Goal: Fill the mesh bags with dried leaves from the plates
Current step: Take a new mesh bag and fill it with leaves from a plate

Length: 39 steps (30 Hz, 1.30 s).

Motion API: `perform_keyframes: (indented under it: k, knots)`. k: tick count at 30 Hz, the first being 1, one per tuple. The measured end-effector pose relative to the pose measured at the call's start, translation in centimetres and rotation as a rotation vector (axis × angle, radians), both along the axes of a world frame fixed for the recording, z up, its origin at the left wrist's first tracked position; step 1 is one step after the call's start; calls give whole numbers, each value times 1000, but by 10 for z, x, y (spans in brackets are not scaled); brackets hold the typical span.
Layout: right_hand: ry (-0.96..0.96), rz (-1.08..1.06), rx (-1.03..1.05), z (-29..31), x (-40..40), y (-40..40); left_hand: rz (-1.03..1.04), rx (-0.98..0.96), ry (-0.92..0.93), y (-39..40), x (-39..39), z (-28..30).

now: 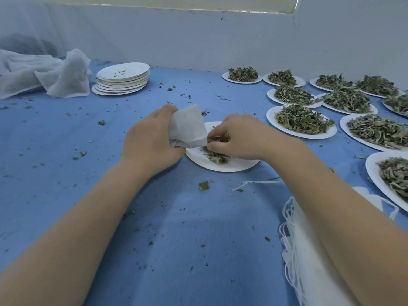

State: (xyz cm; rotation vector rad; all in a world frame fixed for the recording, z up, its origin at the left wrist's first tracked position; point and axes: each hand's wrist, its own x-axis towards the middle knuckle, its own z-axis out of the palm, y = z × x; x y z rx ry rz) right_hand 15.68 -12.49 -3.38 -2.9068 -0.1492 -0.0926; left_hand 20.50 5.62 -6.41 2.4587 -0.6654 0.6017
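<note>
White mesh bag (187, 127) gripped by left hand (150, 142); right hand (238, 138) seemingly pinching dried leaves (217, 156).

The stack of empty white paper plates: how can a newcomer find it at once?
On the blue table cloth, look far left, beside the crumpled white mesh cloth. The stack of empty white paper plates stands there; the plates at right lie singly, heaped with leaves.
</note>
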Motion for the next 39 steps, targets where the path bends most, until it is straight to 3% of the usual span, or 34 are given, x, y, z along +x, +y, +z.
perform_keyframes:
  k: [9,15,21,30,34,39]
  knots:
    - [79,-44,16,4,0,-6,47,-39,44,3,2,0]
    - [-38,-52,-43,6,-1,-1,24,-44,75,4,1,-2]
    - [-154,-78,87,31,-9,-16,28,7,65,4,3,-2]
    - [-243,117,61,36,-12,9,-18,55,-62,-2,-5,1]
    - [-297,98,234,29,-11,15,-36,32,-43,-6,-9,2]
    - [-199,93,585,25,-14,16,-61,-43,-10,-8,-11,2]
